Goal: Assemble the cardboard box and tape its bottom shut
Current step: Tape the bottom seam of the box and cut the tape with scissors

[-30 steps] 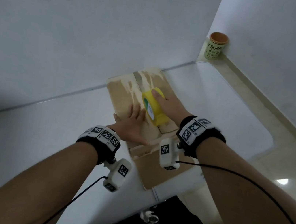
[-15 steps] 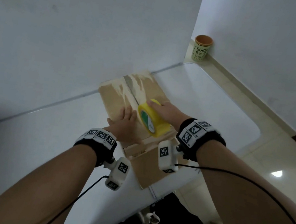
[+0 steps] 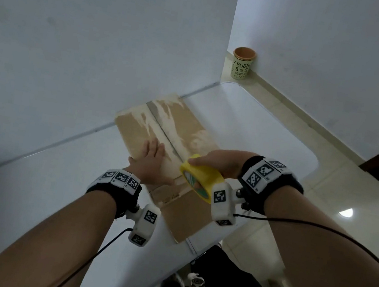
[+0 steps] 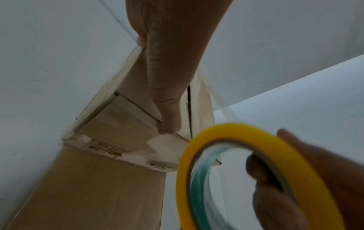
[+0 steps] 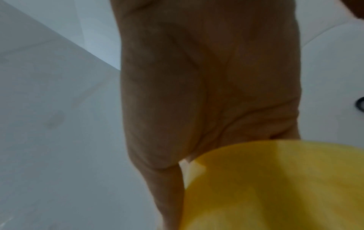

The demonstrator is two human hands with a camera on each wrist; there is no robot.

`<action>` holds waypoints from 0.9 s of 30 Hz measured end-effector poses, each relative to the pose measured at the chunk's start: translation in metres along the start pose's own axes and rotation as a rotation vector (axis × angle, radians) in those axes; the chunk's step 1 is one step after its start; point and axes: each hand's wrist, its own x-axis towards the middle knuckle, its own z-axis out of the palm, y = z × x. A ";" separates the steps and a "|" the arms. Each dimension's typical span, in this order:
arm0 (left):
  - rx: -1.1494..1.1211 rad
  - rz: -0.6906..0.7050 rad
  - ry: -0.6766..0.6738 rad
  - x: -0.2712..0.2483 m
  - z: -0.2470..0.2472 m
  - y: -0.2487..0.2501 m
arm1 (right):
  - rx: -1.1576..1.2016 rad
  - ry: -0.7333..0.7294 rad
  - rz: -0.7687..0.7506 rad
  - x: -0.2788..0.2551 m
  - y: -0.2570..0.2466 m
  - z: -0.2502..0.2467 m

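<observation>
A white table [image 3: 247, 127] runs along pale walls; at frame centre stands the brown cardboard box [image 3: 181, 127], light and bendable, best braced on its flaps. The left hand [image 3: 150, 162] presses flat there, fingers straight, while the right hand [image 3: 219, 164] grips the yellow tape roll [image 3: 202, 179], rigid and easy to hold.

A brown cardboard box [image 3: 178, 127] stands on the white table [image 3: 30, 181], its far end against the table's back edge by the wall, its near end reaching the front edge. Its upturned face shows two closed flaps meeting at a lengthwise centre seam, with pale torn patches where the surface has peeled. A yellow roll of tape [image 3: 200, 178] is held upright on edge above the seam's near end.
</observation>
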 end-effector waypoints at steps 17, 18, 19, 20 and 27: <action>-0.053 0.012 -0.008 -0.001 -0.001 0.000 | -0.194 0.143 0.140 0.043 0.044 0.030; -0.050 0.013 -0.006 -0.001 -0.001 0.001 | -0.203 0.151 0.138 0.048 0.046 0.030; -0.045 0.015 -0.005 -0.001 -0.001 0.000 | -0.208 0.165 0.135 0.051 0.047 0.031; -0.043 0.015 -0.007 -0.002 -0.001 0.000 | -0.217 0.177 0.131 0.056 0.049 0.031; -0.036 0.048 0.018 -0.003 0.001 -0.003 | -0.376 0.163 0.208 0.064 0.042 0.036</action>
